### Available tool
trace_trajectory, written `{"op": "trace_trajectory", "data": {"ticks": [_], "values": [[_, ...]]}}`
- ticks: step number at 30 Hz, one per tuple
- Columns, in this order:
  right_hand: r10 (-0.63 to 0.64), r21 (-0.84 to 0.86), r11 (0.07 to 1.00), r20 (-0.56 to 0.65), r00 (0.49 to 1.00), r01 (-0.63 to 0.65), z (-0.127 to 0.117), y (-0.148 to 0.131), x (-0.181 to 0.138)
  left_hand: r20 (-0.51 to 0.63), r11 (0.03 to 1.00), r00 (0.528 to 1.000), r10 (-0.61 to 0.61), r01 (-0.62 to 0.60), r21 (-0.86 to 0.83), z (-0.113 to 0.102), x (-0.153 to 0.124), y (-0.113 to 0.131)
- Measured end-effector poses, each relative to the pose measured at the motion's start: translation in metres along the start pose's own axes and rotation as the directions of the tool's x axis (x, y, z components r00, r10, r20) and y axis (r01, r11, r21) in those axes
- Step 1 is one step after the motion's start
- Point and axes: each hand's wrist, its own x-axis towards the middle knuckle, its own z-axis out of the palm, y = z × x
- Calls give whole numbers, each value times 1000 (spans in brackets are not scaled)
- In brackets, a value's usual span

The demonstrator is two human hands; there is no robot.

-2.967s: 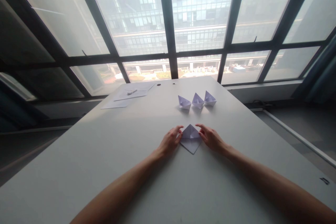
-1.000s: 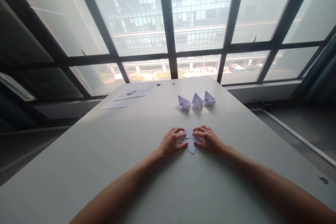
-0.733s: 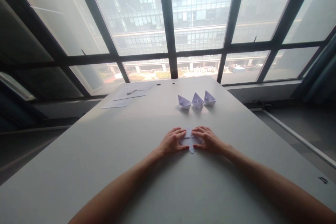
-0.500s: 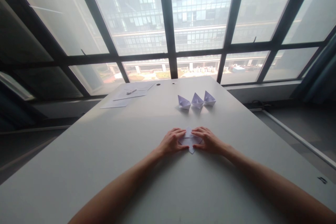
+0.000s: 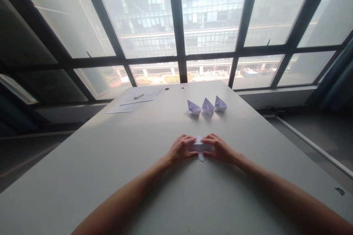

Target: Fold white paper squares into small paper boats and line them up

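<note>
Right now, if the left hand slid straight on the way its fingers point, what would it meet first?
First the folded paper, which the left hand already seems to touch; just past that, across a narrow gap, likely the right hand, facing it. Exact depth is hard to judge.

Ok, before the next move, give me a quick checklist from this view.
1. Left grip on the folded paper: ok, at its left side.
2. Right grip on the folded paper: ok, at its right side.
3. Three paper boats apart from both hands: ok, they stand beyond them.
4. Loose sheets out of the way: ok, at the far left of the desk.
5. Underside of the folded paper: cannot tell, hidden from this view.
</note>
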Motion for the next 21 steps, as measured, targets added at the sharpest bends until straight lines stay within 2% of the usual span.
{"op": "trace_trajectory", "data": {"ticks": [4, 8, 15, 18, 21], "values": [[-17, 70, 997, -36, 999, 19, 3, 1, 1, -41, 999, 999, -27, 26, -46, 6, -2, -4], [-68, 121, 989, -98, 993, 80, -3, -4, 3, -87, 997, 995, 43, -48, -55, 5, -2, -1], [-155, 43, 985, -199, 968, 167, -11, -9, 5, -167, 994, 980, 109, -111, -2, -7, -2, 8], [-170, -4, 985, -187, 968, 172, -10, -8, 5, -175, 993, 978, 117, -120, -6, -6, -1, 8], [-157, -50, 987, -128, 979, 152, -7, -5, 5, -130, 993, 984, 122, -121, 11, -4, 0, 5]]}}
